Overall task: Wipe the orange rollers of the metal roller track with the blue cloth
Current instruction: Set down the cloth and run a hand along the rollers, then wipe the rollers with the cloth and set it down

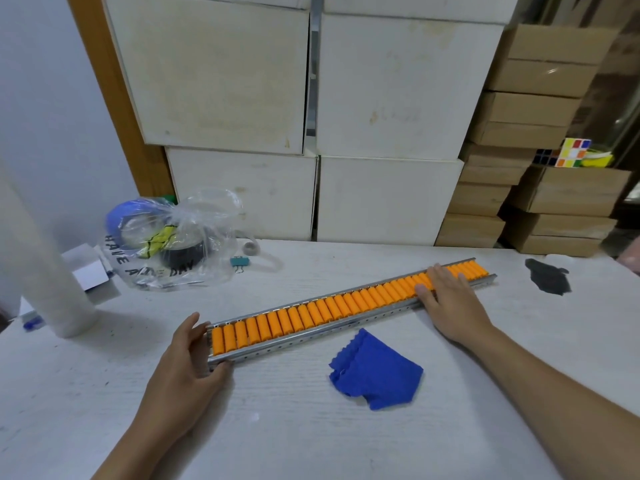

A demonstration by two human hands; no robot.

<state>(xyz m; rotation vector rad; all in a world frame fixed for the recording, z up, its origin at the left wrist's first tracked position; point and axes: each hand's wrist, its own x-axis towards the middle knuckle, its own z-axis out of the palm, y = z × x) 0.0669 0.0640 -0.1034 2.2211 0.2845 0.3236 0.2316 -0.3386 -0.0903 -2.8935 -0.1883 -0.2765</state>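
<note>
A long metal roller track (313,336) with a row of orange rollers (325,310) lies diagonally across the white table, its near end at the left. My left hand (188,355) grips that near end, thumb on the front rail and fingers at the end face. Toward the far end, my right hand (446,297) rests flat over the rollers, palm down, fingers reaching across the track. The blue cloth (375,370) lies crumpled on the table in front of the track, between my two arms, touched by neither hand.
A clear plastic bag (166,240) with tape rolls sits at the back left, a teal binder clip (239,262) beside it. A white roll (45,271) stands at the left. A dark scrap (549,277) lies at the right. White boxes (381,199) and cardboard boxes wall the back.
</note>
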